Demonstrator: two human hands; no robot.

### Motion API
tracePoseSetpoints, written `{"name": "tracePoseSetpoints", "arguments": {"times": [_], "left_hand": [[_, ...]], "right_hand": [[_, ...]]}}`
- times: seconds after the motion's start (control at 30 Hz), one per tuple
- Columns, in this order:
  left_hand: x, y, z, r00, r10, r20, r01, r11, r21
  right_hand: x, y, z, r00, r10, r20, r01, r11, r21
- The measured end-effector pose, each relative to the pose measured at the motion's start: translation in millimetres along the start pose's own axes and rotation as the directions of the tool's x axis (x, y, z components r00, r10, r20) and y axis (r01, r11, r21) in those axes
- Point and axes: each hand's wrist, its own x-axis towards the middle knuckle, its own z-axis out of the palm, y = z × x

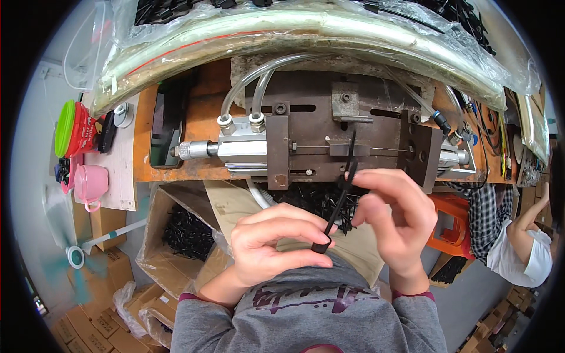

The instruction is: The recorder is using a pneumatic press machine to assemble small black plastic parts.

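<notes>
A slim, long black plastic piece (pixel 336 212) is held slanting in front of me, its thicker end down and its thin tip up. My left hand (pixel 276 240) pinches the thick lower end between thumb and fingers. Around the upper part curves my right hand (pixel 395 215), its thumb and fingers apart; the index fingertip is at the piece or just beside it, and I cannot tell which. Behind the thin tip stands a brown metal fixture (pixel 318 130) with a small grey block (pixel 347 147) in its middle. A silver air cylinder (pixel 242 152) sits at the fixture's left.
Clear air hoses (pixel 259 66) arch over the fixture. Plastic-bagged black parts (pixel 176 10) lie along the back. A carton of black pieces (pixel 187 230) stands lower left, near a fan (pixel 75 257). At the right are an orange stool (pixel 450 226) and another person (pixel 527 253).
</notes>
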Motion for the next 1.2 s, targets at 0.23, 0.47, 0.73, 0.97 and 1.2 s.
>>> {"name": "tracePoseSetpoints", "arguments": {"times": [0.23, 0.47, 0.73, 0.97, 1.2], "left_hand": [[9.6, 14.5, 6.5, 0.965, 0.230, 0.123, -0.257, 0.922, 0.289], [7.1, 15.2, 13.5, 0.924, 0.379, 0.044, -0.371, 0.866, 0.335], [-22.6, 22.0, 20.0, 0.816, 0.524, 0.244, -0.560, 0.822, 0.105], [37.9, 102.4, -111.7, 0.542, 0.836, 0.078, -0.425, 0.193, 0.884], [119.3, 130.4, -236.1, 0.008, 0.992, -0.127, 0.040, 0.127, 0.991]], "right_hand": [[12.3, -4.6, 2.6, 0.960, 0.195, 0.203, -0.279, 0.762, 0.585], [16.8, -11.1, 8.1, 0.985, 0.124, 0.122, -0.172, 0.802, 0.573], [61.5, -17.7, -14.0, 0.960, 0.117, -0.256, 0.170, 0.483, 0.859], [46.1, -11.6, -19.9, 0.914, -0.062, -0.401, 0.242, 0.877, 0.416], [11.9, -2.7, -5.9, 0.928, -0.084, -0.363, 0.261, 0.842, 0.472]]}}
